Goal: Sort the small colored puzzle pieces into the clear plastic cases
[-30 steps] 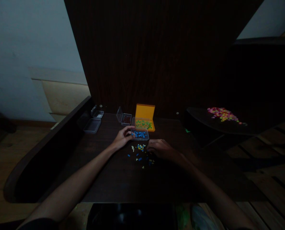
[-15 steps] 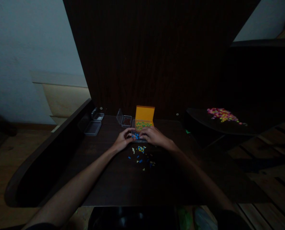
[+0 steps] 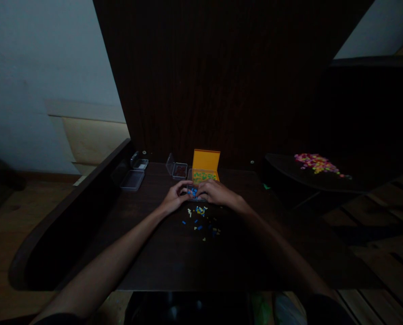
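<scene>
My left hand [image 3: 177,197] curves its thumb and fingers around the left side of a small clear plastic box [image 3: 201,200]. Small blue pieces [image 3: 193,192] lie in that box. From the other side, my right hand [image 3: 217,193] reaches in, its fingers bent together over the blue pieces; whether a piece is between the fingertips is hidden. Just behind stands an orange box [image 3: 206,160] with its lid up and green pieces [image 3: 204,176] inside. Nearer to me, small loose pieces [image 3: 200,211] in pale yellow, yellow and blue are scattered on the dark table [image 3: 147,253].
A clear box with dark reddish pieces [image 3: 180,171] stands open behind my left hand. Farther left are an open clear box [image 3: 132,180] and a smaller clear case [image 3: 141,164]. Pink and yellow pieces [image 3: 316,163] are heaped on a side shelf [image 3: 289,174] at right.
The view has shifted slightly, moving the scene a little to the right. Both hands stay at the clear box, with only slight movement of the right fingers.
</scene>
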Tool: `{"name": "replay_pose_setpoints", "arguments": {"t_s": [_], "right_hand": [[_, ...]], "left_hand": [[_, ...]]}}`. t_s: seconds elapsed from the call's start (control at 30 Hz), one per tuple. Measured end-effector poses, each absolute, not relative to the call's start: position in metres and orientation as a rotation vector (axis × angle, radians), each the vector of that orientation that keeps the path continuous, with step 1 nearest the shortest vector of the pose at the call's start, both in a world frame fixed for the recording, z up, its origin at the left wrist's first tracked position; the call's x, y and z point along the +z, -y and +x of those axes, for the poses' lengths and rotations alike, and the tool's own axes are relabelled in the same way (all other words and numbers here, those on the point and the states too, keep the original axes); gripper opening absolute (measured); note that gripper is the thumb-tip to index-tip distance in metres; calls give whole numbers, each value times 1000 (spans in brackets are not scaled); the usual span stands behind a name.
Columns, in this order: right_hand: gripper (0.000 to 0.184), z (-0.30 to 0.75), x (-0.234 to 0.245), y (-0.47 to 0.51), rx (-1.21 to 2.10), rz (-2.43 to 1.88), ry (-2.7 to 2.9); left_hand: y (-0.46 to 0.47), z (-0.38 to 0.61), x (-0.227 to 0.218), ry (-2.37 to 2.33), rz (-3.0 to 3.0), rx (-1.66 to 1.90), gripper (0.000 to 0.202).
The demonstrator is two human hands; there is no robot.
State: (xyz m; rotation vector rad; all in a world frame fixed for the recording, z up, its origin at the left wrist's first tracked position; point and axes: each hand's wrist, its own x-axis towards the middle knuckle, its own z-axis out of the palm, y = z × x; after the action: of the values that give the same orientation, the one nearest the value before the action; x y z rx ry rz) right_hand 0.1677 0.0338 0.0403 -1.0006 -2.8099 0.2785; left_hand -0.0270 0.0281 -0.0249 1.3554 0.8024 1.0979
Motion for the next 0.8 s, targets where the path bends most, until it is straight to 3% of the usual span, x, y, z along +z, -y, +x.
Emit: {"name": "replay_pose_setpoints", "arguments": {"t_s": [0.3,0.43,0.57,0.8], "right_hand": [[20,185,58,-22,290,-1041,2682],[15,196,62,-6,442,-972,2646],[15,200,55,13,640,-867,2780],[21,203,33,27,649,-829,2882]], "left_hand": [[-28,-27,-25,-806,1344,1083,50],[-28,-28,-25,-802,1353,1084,51],[-28,-28,-25,-825,1339,1066,54],[-30,-28,-28,-808,1349,1079,52]]}}
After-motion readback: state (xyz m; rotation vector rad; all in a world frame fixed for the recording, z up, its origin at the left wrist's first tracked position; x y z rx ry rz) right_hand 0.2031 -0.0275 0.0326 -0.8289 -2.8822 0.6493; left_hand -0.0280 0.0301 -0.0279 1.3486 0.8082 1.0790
